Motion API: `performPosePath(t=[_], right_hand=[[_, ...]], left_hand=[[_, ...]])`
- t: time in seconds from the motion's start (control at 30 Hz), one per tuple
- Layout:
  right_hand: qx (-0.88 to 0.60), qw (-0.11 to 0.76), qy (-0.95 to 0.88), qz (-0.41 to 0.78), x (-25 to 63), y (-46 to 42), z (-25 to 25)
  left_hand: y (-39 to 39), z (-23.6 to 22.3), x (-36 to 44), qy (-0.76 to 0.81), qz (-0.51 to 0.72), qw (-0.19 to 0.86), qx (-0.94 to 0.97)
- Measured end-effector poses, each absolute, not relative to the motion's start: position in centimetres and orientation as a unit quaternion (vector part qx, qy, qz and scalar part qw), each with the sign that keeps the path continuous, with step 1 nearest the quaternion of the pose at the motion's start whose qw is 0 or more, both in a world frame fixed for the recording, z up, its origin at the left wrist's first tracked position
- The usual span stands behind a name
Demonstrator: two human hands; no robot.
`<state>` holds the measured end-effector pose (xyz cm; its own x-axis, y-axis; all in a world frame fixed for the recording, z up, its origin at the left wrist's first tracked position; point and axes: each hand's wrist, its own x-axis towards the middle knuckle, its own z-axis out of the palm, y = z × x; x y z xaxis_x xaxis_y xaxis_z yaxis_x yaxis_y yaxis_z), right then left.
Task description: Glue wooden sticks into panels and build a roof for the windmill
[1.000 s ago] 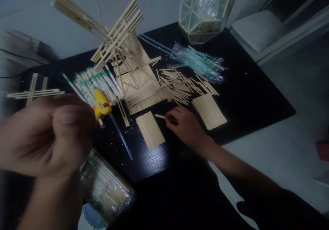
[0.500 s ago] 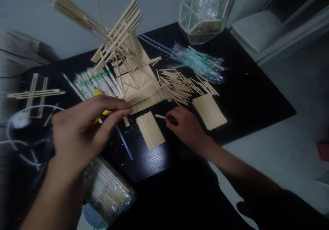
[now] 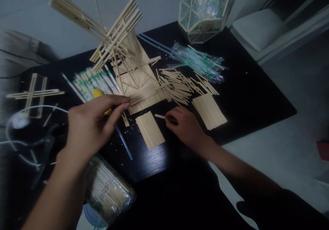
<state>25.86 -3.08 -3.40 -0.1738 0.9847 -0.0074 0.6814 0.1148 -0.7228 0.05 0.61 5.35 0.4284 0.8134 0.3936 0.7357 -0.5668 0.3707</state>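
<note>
My right hand [image 3: 183, 122] is closed on a short wooden stick [image 3: 159, 116], whose end pokes out to the left just above the table. My left hand [image 3: 99, 120] has thumb and forefinger pinched together by the near left edge of a flat stick base [image 3: 145, 106]; what is between them, if anything, I cannot make out. Behind and under that hand lies a yellow glue gun [image 3: 97, 93], mostly hidden. A small panel of sticks side by side [image 3: 150, 130] lies between my hands. On the base stands a stick windmill model [image 3: 115, 45] with crossed blades.
Cut sticks [image 3: 177, 86] lie loose beside the base, near a second stick panel [image 3: 209, 111]. Wrapped sticks [image 3: 197, 62], a glue stick [image 3: 124, 142] and a faceted glass container [image 3: 205, 14] are on the black table [image 3: 259, 96]. A plastic pack of sticks [image 3: 110, 189] sits at the near edge.
My left hand has come down from close to the camera, moving right and away to the base's edge. My right hand has stayed in place with its stick.
</note>
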Motion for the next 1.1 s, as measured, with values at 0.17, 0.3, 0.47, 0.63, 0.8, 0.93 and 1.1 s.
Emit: performPosePath(t=[0.17,0.3,0.47,0.63,0.8,0.93,1.1], right_hand=[[-0.590,0.257,-0.700,0.309,25.91,-3.11,-3.41],[-0.588,0.259,-0.705,0.302,25.91,-3.10,-3.36],[-0.587,0.261,-0.703,0.305,25.94,-3.15,-3.42],[-0.589,0.258,-0.702,0.306,25.97,-3.13,-3.44],[-0.588,0.259,-0.700,0.314,25.95,-3.13,-3.36],[-0.586,0.262,-0.700,0.313,25.97,-3.16,-3.36],[-0.584,0.257,-0.706,0.308,25.96,-3.12,-3.37]], left_hand=[[0.73,5.19,0.14,0.433,0.287,0.086,0.850],[0.80,5.21,0.19,0.417,0.294,0.080,0.856],[0.79,5.01,0.17,0.431,0.297,0.045,0.851],[0.72,4.89,0.17,0.481,0.277,0.041,0.831],[0.67,4.81,0.18,0.492,0.230,0.093,0.835],[0.61,4.74,0.20,0.468,0.249,0.113,0.840],[0.47,4.70,0.29,0.463,0.264,0.134,0.836]])
